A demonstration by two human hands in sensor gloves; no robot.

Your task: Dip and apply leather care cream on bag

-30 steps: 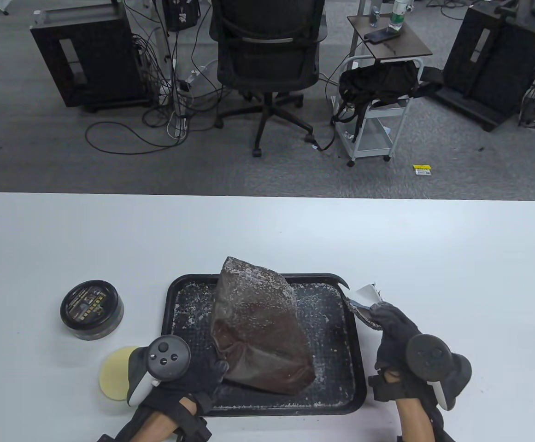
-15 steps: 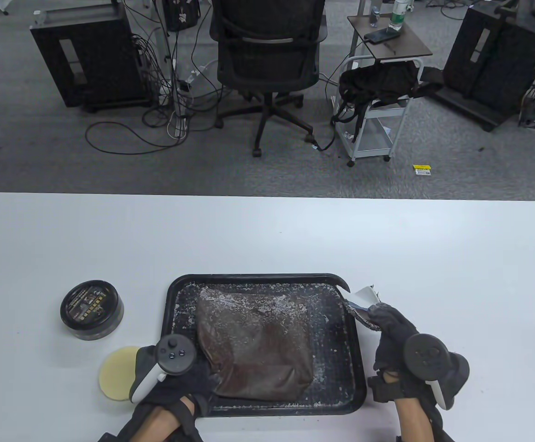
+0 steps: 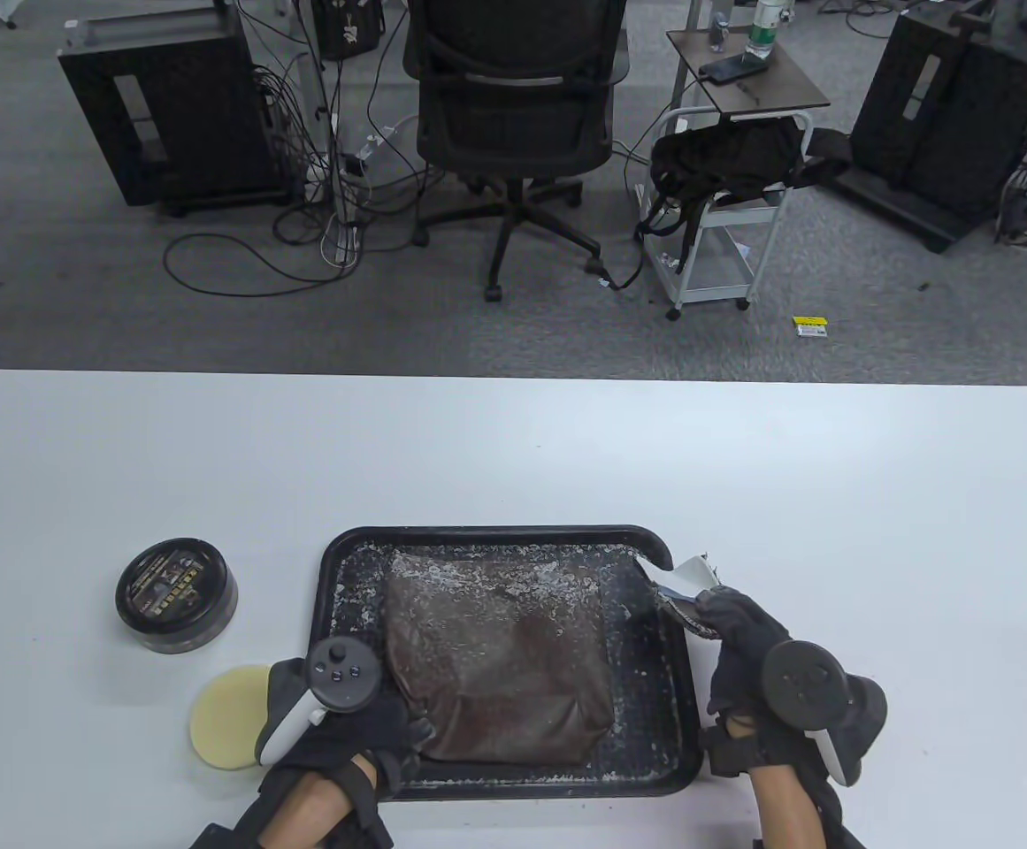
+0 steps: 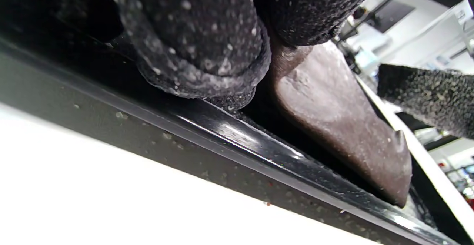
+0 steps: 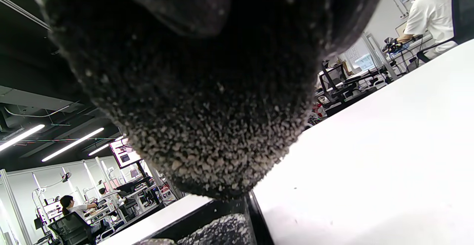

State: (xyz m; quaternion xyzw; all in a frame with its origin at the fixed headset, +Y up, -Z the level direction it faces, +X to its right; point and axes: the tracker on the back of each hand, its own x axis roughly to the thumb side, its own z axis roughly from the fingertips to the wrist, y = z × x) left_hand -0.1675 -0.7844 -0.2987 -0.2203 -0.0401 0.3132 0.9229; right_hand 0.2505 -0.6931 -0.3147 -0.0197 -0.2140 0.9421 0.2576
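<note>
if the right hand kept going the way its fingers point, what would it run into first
The right hand points up-left and already pinches the white cloth at the black tray's right rim. Going on, the cloth would probably cross that rim and meet the brown bag next; heights are unclear.

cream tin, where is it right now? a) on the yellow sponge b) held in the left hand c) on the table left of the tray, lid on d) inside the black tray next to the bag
c: the cream tin stands on the white table to the left of the black tray, with its dark printed lid closed, apart from the yellow sponge and touched by neither hand.
</note>
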